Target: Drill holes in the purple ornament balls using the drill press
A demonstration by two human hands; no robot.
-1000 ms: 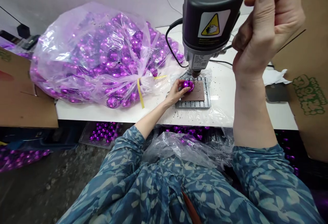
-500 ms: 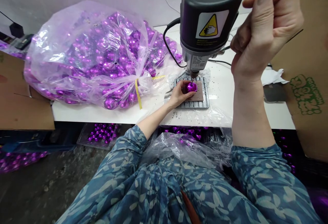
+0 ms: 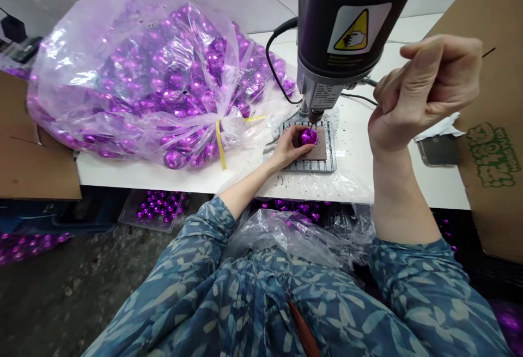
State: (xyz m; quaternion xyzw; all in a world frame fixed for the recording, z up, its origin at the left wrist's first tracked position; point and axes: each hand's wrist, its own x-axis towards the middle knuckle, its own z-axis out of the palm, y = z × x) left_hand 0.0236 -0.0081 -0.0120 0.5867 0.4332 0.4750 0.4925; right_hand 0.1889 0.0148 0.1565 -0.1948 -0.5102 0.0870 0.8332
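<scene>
My left hand pinches a shiny purple faceted ball between thumb and fingers. The ball rests on a small brown board on the slotted metal base of a drill press. Its bit points down at the top of the ball and looks to touch it; how deep it sits I cannot tell. My right hand is closed around the end of the feed lever to the right of the motor housing, hiding the grip.
A large clear bag of purple balls, tied with yellow ribbon, lies on the left of the white table. Cardboard boxes flank both sides. A dark phone-like slab lies at right. Below the edge sits a tray of purple balls.
My right hand has come down with the lever. The camera view has shifted slightly, so the drill housing appears further right. My left hand still holds the ball under the bit.
</scene>
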